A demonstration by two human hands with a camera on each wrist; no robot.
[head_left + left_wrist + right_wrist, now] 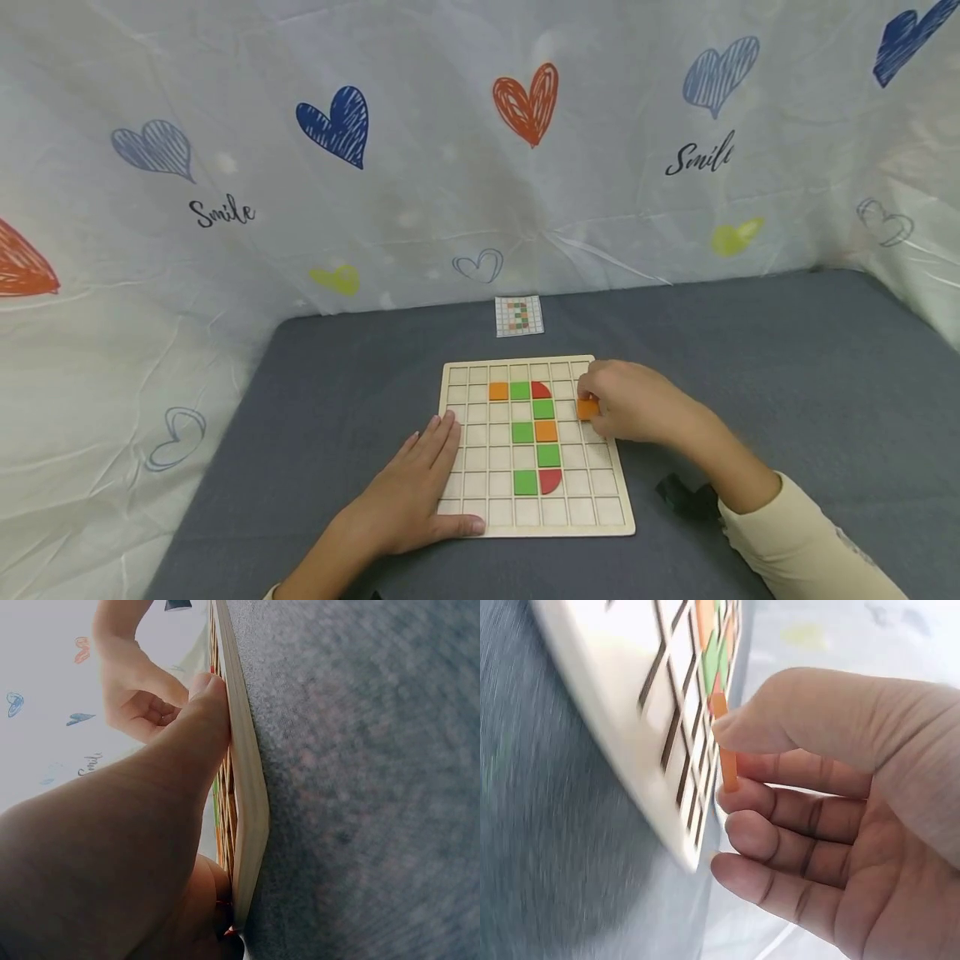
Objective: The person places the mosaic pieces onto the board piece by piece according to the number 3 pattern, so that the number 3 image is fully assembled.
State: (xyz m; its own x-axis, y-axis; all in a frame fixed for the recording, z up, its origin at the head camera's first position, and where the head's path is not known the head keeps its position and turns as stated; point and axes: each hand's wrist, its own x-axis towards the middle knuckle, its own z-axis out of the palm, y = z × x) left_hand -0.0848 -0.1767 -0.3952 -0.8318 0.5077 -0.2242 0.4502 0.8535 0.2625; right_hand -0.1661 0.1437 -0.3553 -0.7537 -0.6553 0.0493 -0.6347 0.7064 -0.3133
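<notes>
A wooden grid board lies on the table, with green and orange square tiles and two red rounded tiles in some of its cells. My left hand rests along the board's left side, fingers straight, thumb on the front left corner. Between thumb and fingertips, my right hand pinches an orange square tile over the board's right side. In the right wrist view that tile is seen edge-on, with the other fingers loosely curled below it.
A small printed card with a coloured grid pattern lies behind the board, near the cloth wall. Grey fabric covers the table. A dark object sits beside the right wrist.
</notes>
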